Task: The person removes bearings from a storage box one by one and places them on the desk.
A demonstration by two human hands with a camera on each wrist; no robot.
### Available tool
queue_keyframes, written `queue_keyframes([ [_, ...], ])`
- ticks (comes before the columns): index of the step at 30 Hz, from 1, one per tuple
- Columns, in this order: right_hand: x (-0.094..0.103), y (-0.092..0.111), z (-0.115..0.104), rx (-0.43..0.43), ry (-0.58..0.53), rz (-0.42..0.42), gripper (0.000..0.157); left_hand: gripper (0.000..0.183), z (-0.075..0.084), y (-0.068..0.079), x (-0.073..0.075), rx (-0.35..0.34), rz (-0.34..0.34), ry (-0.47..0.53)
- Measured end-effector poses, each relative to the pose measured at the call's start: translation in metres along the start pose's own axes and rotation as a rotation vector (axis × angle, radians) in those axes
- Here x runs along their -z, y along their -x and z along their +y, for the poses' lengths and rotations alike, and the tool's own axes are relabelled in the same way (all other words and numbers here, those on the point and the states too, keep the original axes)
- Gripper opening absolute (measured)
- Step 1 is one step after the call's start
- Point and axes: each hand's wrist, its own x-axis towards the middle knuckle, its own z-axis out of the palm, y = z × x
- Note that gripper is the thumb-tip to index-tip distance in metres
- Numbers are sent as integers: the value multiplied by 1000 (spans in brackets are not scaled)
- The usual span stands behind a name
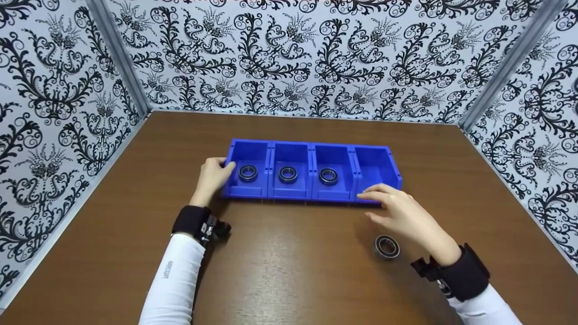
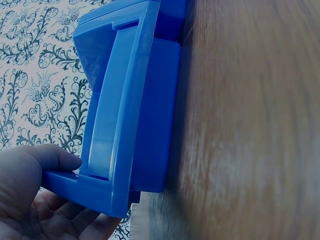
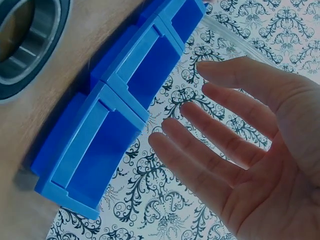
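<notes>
A row of blue bins (image 1: 291, 193) with four compartments stands on the table. Black-and-metal ball bearings lie in three of them: one bearing (image 1: 241, 174) at the left, another bearing (image 1: 281, 175) beside it, a third bearing (image 1: 321, 177) after that. The rightmost compartment (image 1: 372, 174) holds none. My left hand (image 1: 212, 176) grips the left side wall, its thumb over the rim in the left wrist view. Empty, my right hand (image 1: 402, 212) hovers by the front of the rightmost compartment, fingers loosely extended. Below it a loose bearing (image 1: 378, 249) sits on the table.
The brown table (image 1: 289, 271) is bounded by patterned walls (image 1: 289, 58) at the back and both sides, with grey corner posts (image 1: 119, 58). Each wrist wears a black strap (image 1: 465, 273) with a small camera.
</notes>
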Motion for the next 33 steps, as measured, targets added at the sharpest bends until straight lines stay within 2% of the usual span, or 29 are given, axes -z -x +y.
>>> queue_keyframes([
  [18, 2, -27, 3, -32, -35, 7, 38, 36, -1, -1, -2, 5, -5, -14],
  [33, -1, -46, 9, -22, -64, 6, 39, 34, 0, -1, -1, 15, -1, -12],
])
